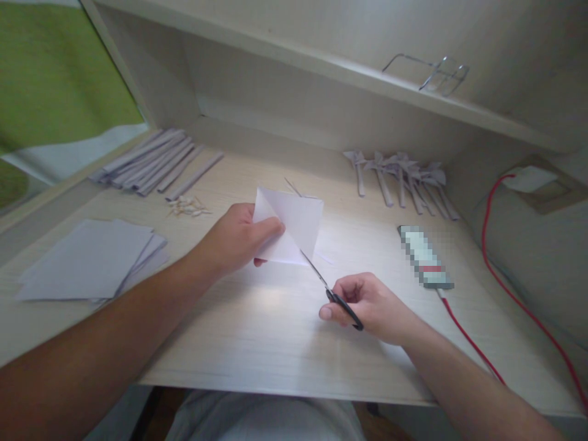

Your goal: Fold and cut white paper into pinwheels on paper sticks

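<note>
My left hand (pixel 250 233) pinches a square of white paper (pixel 301 217) by its left side, thumb on top. A diagonal crease runs across the sheet. My right hand (pixel 362 303) is closed around the black handles of a pair of scissors (pixel 320 275). Their blades point up and left and meet the paper's lower right corner along the diagonal. How far the cut reaches is hard to tell. Behind the paper, a thin dark object (pixel 293 187) pokes out at the top; most of it is hidden.
Rolled paper sticks (pixel 156 162), small cotton-swab-like pieces (pixel 188 207) and stacked paper sheets (pixel 92 257) lie at left. Several paper pinwheels (pixel 399 174) are at back right. A phone (pixel 425 257) with a red cable (pixel 473 340) lies at right. A wire stand (pixel 436 73) sits on the shelf.
</note>
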Demonstrator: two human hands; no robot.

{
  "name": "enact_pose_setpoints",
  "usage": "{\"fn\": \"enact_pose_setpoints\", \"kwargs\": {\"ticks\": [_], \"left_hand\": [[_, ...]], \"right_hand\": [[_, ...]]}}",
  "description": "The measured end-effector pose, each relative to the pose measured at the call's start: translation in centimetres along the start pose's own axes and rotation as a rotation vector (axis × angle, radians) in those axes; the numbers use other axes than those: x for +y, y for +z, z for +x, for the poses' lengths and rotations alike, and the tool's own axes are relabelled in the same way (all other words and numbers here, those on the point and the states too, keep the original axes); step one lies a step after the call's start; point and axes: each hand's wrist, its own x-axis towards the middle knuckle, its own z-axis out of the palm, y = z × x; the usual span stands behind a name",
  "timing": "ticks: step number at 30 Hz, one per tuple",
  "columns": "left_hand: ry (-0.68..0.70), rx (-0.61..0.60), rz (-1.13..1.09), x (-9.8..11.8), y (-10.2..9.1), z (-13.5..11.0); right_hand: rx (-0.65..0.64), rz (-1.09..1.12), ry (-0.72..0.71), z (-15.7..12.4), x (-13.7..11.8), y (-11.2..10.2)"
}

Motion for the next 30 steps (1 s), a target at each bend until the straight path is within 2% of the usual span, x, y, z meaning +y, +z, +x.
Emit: {"fn": "enact_pose_setpoints", "kwargs": {"ticks": [8, 21, 30], "left_hand": [[-0.023, 0.049, 0.014, 0.1, 0.3, -0.3], [-0.007, -0.088, -0.001, -0.2, 1.3, -0.6], [-0.009, -0.073, 0.008, -0.1, 1.3, -0.6]], "right_hand": [[-0.005, 0.016, -0.012, -0.1, -0.3, 0.2], [-0.039, 0.048, -0.011, -0.1, -0.4, 0.2], [0.000, 0.015, -0.011, 0.0, -0.5, 0.1]]}}
